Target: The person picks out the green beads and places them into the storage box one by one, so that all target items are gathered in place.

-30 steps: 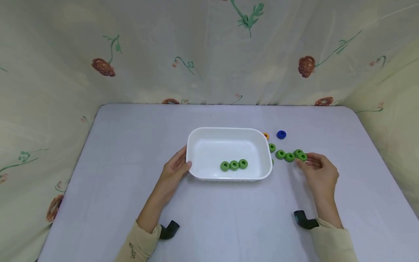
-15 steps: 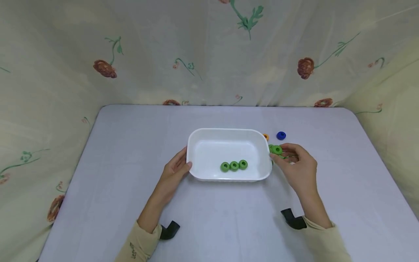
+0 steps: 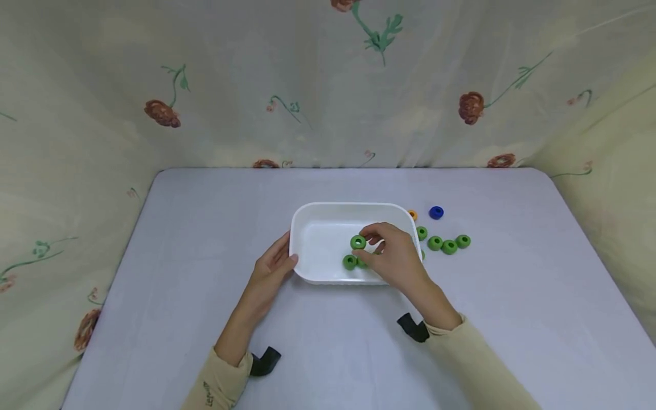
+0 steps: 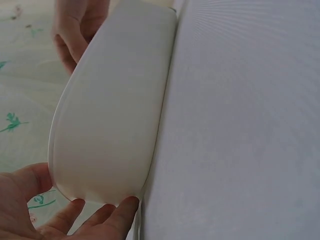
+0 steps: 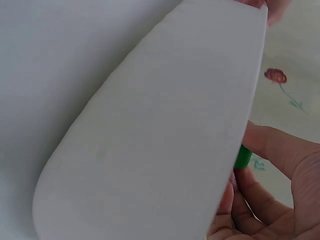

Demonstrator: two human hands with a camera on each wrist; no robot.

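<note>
A white plastic tray (image 3: 318,228) stands on the table with green beads in its front part; a green bead (image 3: 349,262) shows at their left end, others partly behind my right hand. My left hand (image 3: 271,267) holds the tray's left end; in the left wrist view its thumb is at the rim and its fingertips (image 4: 131,201) touch the outer wall. My right hand (image 3: 397,256) is over the tray, pinching a green bead (image 3: 358,242) between thumb and fingers, above the others. The right wrist view shows that bead (image 5: 243,157) partly behind the tray wall.
Right of the tray lie several loose green beads (image 3: 449,246), some partly hidden by its rim. A blue bead (image 3: 436,212) and an orange bead (image 3: 413,214) lie behind them. A flowered curtain (image 3: 220,125) hangs along the table's far edge.
My right hand has carried the pinched green bead leftward from the loose beads, over the tray's right rim, to above the beads inside. My left hand stays on the tray.
</note>
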